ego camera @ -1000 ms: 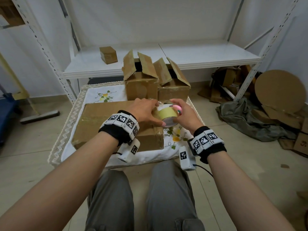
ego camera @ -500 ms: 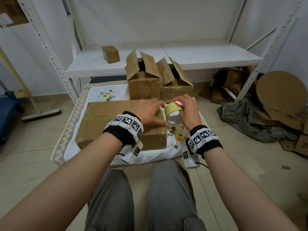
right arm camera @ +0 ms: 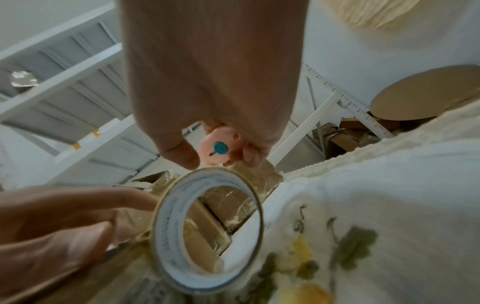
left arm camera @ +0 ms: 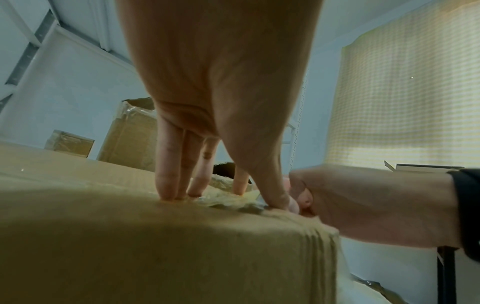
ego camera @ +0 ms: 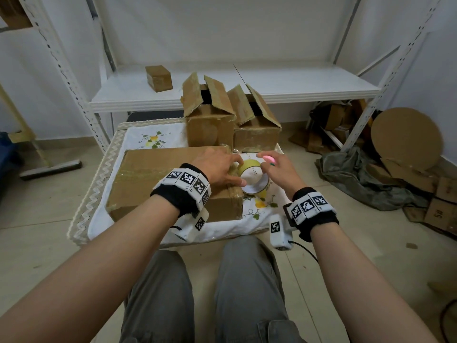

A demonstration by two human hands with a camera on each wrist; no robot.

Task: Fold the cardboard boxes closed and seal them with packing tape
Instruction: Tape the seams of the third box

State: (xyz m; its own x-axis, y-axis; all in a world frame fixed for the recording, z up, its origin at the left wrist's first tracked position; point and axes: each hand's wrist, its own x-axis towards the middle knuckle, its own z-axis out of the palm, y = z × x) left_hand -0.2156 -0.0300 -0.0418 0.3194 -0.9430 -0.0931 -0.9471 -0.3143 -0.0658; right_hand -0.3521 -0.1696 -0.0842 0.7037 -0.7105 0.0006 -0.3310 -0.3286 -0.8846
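Observation:
A large closed cardboard box (ego camera: 158, 174) lies on the clothed table. My left hand (ego camera: 217, 167) rests on its right end, its straight fingers (left arm camera: 166, 174) and thumb pressing crinkled clear tape onto the top of the box (left arm camera: 155, 246). A tape roll (ego camera: 248, 166) stands on edge just off that end, its hollow core (right arm camera: 168, 222) facing me. My right hand (ego camera: 279, 169) hovers just above the roll and grips a small pink cutter (right arm camera: 221, 148) with a teal button. Whether it touches the roll is unclear.
Two cardboard boxes with raised flaps (ego camera: 210, 127) (ego camera: 257, 134) stand behind the big box. A small closed box (ego camera: 158, 78) sits on the white shelf (ego camera: 272, 85). Cardboard scraps (ego camera: 405, 144) and a grey sheet (ego camera: 358, 179) lie on the floor at right.
The tape roll has turned from lying in my right hand to standing on edge by the box end. My right hand has eased off it, and my left hand stays pressed on the box.

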